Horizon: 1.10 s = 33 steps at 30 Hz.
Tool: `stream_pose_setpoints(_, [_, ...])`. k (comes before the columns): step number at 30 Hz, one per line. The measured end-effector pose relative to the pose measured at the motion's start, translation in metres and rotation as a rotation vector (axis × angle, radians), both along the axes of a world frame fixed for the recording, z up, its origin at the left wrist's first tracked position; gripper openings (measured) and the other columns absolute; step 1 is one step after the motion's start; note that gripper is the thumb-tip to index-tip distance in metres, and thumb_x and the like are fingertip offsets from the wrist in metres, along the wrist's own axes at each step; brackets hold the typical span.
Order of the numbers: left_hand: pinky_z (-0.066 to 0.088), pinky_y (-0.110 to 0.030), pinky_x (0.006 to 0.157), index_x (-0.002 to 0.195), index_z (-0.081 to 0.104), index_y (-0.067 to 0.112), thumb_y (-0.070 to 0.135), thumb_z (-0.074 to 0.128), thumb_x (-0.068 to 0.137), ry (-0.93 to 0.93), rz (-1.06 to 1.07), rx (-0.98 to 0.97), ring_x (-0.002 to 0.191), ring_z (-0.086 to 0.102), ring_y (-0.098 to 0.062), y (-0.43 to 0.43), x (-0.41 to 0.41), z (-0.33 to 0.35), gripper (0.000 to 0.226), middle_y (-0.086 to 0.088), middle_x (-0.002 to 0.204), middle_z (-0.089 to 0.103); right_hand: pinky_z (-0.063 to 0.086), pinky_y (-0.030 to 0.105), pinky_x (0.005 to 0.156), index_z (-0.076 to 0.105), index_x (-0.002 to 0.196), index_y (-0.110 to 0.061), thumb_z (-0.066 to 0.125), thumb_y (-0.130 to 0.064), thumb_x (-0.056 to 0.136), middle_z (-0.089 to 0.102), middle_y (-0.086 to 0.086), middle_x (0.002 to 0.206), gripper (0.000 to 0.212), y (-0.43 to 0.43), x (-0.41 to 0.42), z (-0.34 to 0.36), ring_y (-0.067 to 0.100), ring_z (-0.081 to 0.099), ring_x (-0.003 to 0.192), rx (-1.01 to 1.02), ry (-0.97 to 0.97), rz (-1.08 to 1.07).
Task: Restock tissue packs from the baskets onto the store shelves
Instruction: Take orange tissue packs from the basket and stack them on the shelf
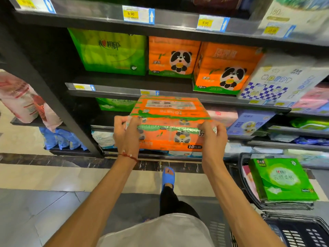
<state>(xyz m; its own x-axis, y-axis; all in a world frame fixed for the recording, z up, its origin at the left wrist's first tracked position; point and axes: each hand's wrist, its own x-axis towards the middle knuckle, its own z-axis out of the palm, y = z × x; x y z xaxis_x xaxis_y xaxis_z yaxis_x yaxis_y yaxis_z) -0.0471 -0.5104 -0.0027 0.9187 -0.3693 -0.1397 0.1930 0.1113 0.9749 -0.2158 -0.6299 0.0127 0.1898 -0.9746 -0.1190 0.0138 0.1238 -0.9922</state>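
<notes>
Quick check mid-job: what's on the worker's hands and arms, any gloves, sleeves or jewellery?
No gloves: the left hand and right hand are bare. No sleeves show below the elbows. The left wrist carries a thin red string bracelet with a few small pale beads. The right wrist has no watch or band.

Premises: a retail shop, paper-goods aisle. Dark tiered shelves (170, 19) carry yellow price labels (131, 14) along their front edges and are stocked with branded multi-packs of tissue (173, 57). A black shopping basket (240, 164) holding further packs stands on the tiled floor (53, 202).
</notes>
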Motion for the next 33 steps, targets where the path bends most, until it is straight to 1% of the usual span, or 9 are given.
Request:
stream_pose_setpoints(5, [0.045,-0.026,0.049,0.083,0.045,0.023,0.02,0.068,0.081,-0.048,-0.023,-0.108,0.058,0.057,-0.014,-0.045,0.03,0.011,0.022,0.006,0.061,0.058,0.06,0.034,0.064,0.057,0.101,-0.021,0.072,-0.03,0.076,0.069,0.013,0.115,0.03,-0.046,0.025,0.009,0.025,0.073,0.093,-0.011,-0.087,0.041])
stream_pose_setpoints(10, [0.048,-0.028,0.049,0.085,0.044,0.018,0.009,0.068,0.089,0.02,-0.042,-0.129,0.062,0.062,-0.02,-0.088,0.065,0.019,0.026,-0.004,0.073,0.06,0.056,0.027,0.06,0.059,0.108,-0.014,0.074,-0.014,0.088,0.068,0.003,0.107,0.025,-0.089,0.057,0.013,0.009,0.071,0.082,-0.06,-0.136,0.036])
stream_pose_setpoints(14, [0.054,-0.031,0.054,0.086,0.045,0.018,0.007,0.067,0.092,0.085,-0.04,-0.109,0.073,0.07,-0.023,-0.121,0.091,0.022,0.026,-0.007,0.084,0.064,0.058,0.029,0.063,0.06,0.111,-0.011,0.074,-0.011,0.092,0.07,0.003,0.11,0.023,-0.122,0.083,0.007,0.011,0.074,0.087,-0.042,-0.129,0.057])
stream_pose_setpoints(17, [0.052,-0.026,0.052,0.088,0.046,0.019,0.013,0.069,0.092,0.082,-0.042,-0.028,0.069,0.068,-0.016,-0.138,0.109,0.019,0.024,-0.005,0.086,0.063,0.063,0.036,0.074,0.062,0.118,-0.014,0.076,-0.019,0.096,0.073,0.007,0.119,0.027,-0.139,0.093,0.0,0.025,0.076,0.103,-0.012,-0.107,0.111])
stream_pose_setpoints(22, [0.047,-0.018,0.048,0.1,0.048,0.014,0.02,0.073,0.092,0.08,-0.058,0.048,0.055,0.062,0.001,-0.155,0.124,0.022,0.028,-0.001,0.083,0.059,0.059,0.035,0.095,0.054,0.142,-0.023,0.085,-0.039,0.081,0.07,-0.001,0.131,0.071,-0.149,0.095,-0.009,0.015,0.071,0.117,-0.06,-0.015,0.265])
stream_pose_setpoints(24, [0.048,-0.017,0.052,0.1,0.049,0.013,0.029,0.075,0.092,0.032,-0.106,0.084,0.062,0.062,0.001,-0.158,0.129,0.025,0.032,0.0,0.084,0.059,0.059,0.045,0.1,0.06,0.136,-0.021,0.086,-0.037,0.08,0.073,0.0,0.125,0.064,-0.149,0.099,-0.008,0.018,0.072,0.113,-0.073,0.002,0.223])
stream_pose_setpoints(27, [0.059,-0.033,0.076,0.109,0.06,0.011,0.055,0.082,0.078,-0.029,-0.268,0.047,0.09,0.068,-0.015,-0.15,0.139,0.024,0.058,-0.004,0.101,0.069,0.059,0.052,0.1,0.069,0.123,-0.016,0.086,-0.028,0.088,0.078,0.002,0.113,0.041,-0.153,0.108,-0.001,0.019,0.075,0.103,-0.103,-0.007,0.157])
stream_pose_setpoints(30, [0.057,-0.022,0.081,0.13,0.061,0.012,0.029,0.087,0.078,-0.141,-0.413,0.035,0.102,0.07,-0.012,-0.139,0.146,0.015,0.061,0.001,0.113,0.073,0.053,0.047,0.11,0.062,0.135,-0.016,0.089,-0.034,0.085,0.07,0.002,0.133,0.059,-0.162,0.117,0.007,0.017,0.067,0.119,-0.11,-0.008,0.142])
stream_pose_setpoints(33, [0.059,-0.023,0.085,0.129,0.063,0.02,0.009,0.084,0.082,-0.193,-0.393,0.063,0.107,0.07,-0.011,-0.144,0.148,0.014,0.052,0.002,0.116,0.073,0.043,0.044,0.118,0.038,0.148,-0.029,0.093,-0.046,0.077,0.047,0.004,0.158,0.091,-0.172,0.12,0.008,0.022,0.049,0.142,-0.06,0.007,0.136])
